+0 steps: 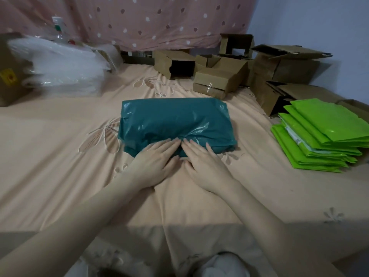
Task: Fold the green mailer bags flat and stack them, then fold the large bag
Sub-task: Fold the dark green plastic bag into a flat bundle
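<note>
The large dark teal bag (175,120) lies folded into a thick rectangle in the middle of the bed. My left hand (157,162) and my right hand (203,162) rest flat side by side on its near edge, fingers spread and pressing down, fingertips almost touching each other. Neither hand grips anything. At the right, the bright green mailer bags (319,136) sit folded flat in a stack, apart from both hands.
A peach sheet (60,156) covers the bed. Several open cardboard boxes (219,76) crowd the far right. A heap of clear plastic bags (60,64) and a brown box (10,72) lie far left. A pink dotted curtain (149,19) hangs behind.
</note>
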`<state>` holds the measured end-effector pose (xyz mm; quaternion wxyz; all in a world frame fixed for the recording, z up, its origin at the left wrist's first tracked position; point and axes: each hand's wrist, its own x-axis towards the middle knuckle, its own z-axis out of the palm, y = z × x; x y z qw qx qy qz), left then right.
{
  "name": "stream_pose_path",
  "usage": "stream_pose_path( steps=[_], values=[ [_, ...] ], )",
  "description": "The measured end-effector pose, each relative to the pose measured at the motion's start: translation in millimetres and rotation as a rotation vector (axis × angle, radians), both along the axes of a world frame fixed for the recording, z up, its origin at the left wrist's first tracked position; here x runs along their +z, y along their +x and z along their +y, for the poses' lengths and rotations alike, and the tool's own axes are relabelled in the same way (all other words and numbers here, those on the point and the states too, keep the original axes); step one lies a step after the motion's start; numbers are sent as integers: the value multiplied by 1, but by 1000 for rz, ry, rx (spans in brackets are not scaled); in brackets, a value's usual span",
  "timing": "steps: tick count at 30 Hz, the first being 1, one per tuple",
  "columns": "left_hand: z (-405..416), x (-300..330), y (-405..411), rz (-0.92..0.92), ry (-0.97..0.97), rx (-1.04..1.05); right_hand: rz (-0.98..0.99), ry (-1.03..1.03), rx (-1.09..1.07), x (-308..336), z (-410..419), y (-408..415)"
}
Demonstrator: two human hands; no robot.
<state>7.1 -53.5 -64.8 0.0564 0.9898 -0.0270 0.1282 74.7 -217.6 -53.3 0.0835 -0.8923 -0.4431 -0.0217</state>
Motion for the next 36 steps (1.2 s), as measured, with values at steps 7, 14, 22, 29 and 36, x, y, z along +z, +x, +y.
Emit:
stream_pose_path(
  steps=[7,14,22,29,36],
  values=[
    [-1,-5,9,77,-44,13,81,21,-30,-5,5,8],
    [-34,10,30,-71,-18,-87,-95,172,-157,9,-26,19],
    [-66,-9,65,139,-101,-84,53,2,-229,-6,-47,35],
    [-53,1,39,54,-36,-60,-61,78,-223,9,-33,19],
    [6,6,-11,-77,24,139,38,185,44,11,23,-13]
  ],
)
